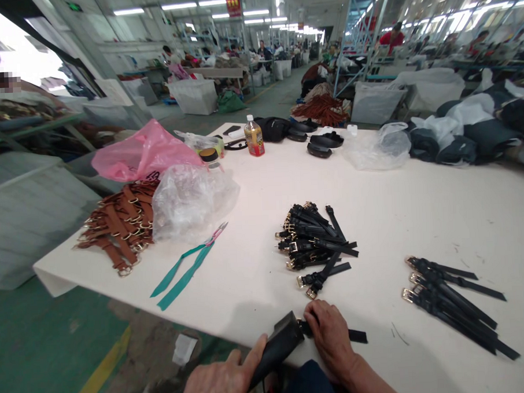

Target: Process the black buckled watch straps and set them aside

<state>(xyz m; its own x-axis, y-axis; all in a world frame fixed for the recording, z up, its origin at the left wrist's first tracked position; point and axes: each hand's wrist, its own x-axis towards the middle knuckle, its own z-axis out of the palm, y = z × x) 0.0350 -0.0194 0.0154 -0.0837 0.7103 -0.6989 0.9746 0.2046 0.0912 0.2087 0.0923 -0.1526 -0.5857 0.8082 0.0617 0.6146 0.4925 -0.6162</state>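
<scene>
My left hand (220,375) is wrapped round a black hand-held tool (277,349) with a thick barrel-like body, its index finger stretched along the side. I cannot make out what kind of tool it is. The barrel's end points at the buckle end of a black buckle strap (358,336). My right hand (331,332) pinches this strap against the white table (247,261), and the tail sticks out to the right. Beyond my hands lies a heap of black buckle straps (314,240). To the right, several more black straps (458,304) lie in a fanned row.
Scissors (214,236) with teal ribbon lie left of centre. Brown buckle straps (124,220) are piled at the left beside a clear plastic bag (188,200) and pink bag (149,152). A drink bottle (254,138) stands at the far edge; dark fabric rolls (471,132) lie right.
</scene>
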